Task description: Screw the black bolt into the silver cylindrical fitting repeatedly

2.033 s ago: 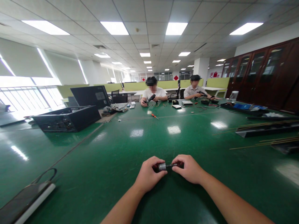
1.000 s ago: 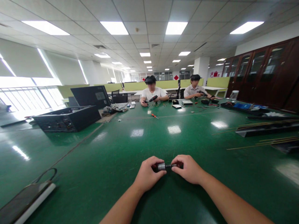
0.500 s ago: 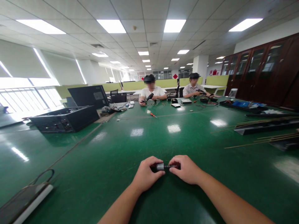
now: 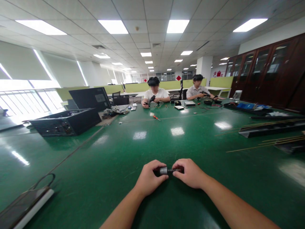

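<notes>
Just above the green tabletop, my left hand is closed around a small silver metal cylinder, thumb below and fingers above. From the cylinder's right end a thin dark shaft runs across to my right hand. The thumb and fingers of that hand pinch the shaft's right end. A reddish-brown part shows faintly under the right fingers, too small to name. The cylinder's left end is hidden inside my left hand. Both pieces lie in one level line between the hands.
An orange-handled screwdriver lies farther up the table. At left stands an opened black computer case; a flat device is at lower left. Black channels with thin rods lie right. Two co-workers sit across, holding dark tools.
</notes>
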The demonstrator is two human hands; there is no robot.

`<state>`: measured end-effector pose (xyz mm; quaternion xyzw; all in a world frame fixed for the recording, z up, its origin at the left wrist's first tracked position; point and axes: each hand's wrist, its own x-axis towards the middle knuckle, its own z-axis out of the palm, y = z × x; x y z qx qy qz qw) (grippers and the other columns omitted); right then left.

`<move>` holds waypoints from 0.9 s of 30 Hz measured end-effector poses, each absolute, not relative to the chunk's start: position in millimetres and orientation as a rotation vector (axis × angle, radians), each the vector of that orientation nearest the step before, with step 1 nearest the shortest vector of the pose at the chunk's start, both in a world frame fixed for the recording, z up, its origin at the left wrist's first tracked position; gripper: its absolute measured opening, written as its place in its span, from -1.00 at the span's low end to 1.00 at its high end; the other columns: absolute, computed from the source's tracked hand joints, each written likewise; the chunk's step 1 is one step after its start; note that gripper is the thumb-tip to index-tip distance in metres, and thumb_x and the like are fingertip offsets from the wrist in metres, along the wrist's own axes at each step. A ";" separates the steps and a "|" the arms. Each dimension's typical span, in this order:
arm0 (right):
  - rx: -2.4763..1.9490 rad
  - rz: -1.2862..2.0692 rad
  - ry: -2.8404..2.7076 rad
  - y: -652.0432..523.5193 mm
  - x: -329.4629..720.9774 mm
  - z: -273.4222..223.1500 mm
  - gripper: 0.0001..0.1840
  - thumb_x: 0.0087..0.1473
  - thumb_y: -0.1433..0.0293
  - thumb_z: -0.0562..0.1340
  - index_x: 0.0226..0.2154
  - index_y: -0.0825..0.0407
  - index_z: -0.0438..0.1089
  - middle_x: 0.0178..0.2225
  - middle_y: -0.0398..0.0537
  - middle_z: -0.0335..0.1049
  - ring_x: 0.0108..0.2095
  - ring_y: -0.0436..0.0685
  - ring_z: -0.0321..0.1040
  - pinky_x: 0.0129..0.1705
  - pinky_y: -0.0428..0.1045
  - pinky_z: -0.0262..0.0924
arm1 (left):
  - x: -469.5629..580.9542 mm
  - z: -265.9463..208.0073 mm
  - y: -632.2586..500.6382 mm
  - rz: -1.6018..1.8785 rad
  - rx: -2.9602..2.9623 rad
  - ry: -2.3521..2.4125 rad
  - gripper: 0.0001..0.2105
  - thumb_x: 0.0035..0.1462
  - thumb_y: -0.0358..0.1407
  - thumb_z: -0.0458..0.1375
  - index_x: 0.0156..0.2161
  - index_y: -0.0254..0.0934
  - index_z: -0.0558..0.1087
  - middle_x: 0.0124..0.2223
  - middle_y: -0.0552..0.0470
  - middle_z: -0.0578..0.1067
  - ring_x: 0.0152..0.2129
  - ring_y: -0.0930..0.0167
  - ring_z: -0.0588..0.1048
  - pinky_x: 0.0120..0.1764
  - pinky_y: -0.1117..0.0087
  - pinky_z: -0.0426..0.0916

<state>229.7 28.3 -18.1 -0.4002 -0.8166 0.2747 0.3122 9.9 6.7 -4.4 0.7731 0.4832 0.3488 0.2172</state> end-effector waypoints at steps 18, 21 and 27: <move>-1.063 0.712 -2.163 28.8 231.4 -16.7 -0.89 0.02 0.41 0.28 -0.33 0.02 0.52 -0.41 -0.12 0.45 -0.40 0.06 0.34 -0.33 -0.07 0.17 | 11.2 -1.8 5.9 0.965 2.151 1.346 -0.74 -0.10 -0.41 0.36 -0.22 -0.20 0.56 -0.27 0.04 0.56 -0.29 0.33 0.51 -0.20 0.34 0.35; -1.059 0.732 -2.147 29.1 230.7 -17.0 -0.89 0.02 0.42 0.28 -0.33 0.02 0.51 -0.42 -0.12 0.45 -0.40 0.06 0.34 -0.33 -0.06 0.18 | 11.0 -1.4 5.4 0.957 2.157 1.354 -0.76 -0.09 -0.40 0.36 -0.23 -0.21 0.56 -0.28 0.04 0.56 -0.30 0.33 0.51 -0.20 0.34 0.34; -1.074 0.842 -2.017 28.9 230.3 -16.6 -0.59 0.00 0.44 0.31 -0.04 0.01 0.39 -0.30 -0.10 0.49 -0.35 0.05 0.39 -0.27 -0.06 0.24 | 11.8 -3.3 5.4 1.020 2.042 1.456 -0.79 -0.02 -0.29 0.33 -0.21 -0.21 0.55 -0.26 0.03 0.58 -0.31 0.31 0.51 -0.22 0.33 0.36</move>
